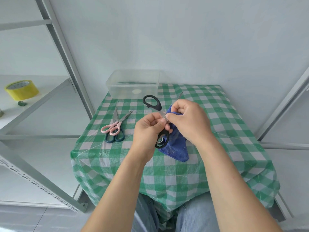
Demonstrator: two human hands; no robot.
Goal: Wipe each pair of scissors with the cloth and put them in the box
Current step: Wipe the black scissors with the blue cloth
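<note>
Head view looks down along both forearms, which reach forward from the bottom edge and meet over the middle of the table (225, 124), covered in a green and white checked cloth. The left hand (147, 129) is turned with its back to the camera, and its curled fingers and thumb pinch the black scissors (159, 106) near the pivot. The right hand (189, 121) sits just beside it, touching it at the fingertips. Its fingers are curled round the blue cloth (177, 148) and press the cloth against a blade.

The black scissors are spread open. One handle loop stands up and away above the left hand, and the other hangs below it against the cloth. A thin blade tip shows past the right hand's knuckles. The rest of the cloth droops beneath both hands down to the table.

A clear plastic box (120, 89) stands at the far edge of the table, beyond the hands and apart from them. To the left of the left hand lie the pink scissors (112, 127), crossing over the dark teal scissors (119, 138), both flat on the table with their blades pointing away. A roll of yellow tape (21, 89) rests on the shelf (50, 97) at far left.
</note>
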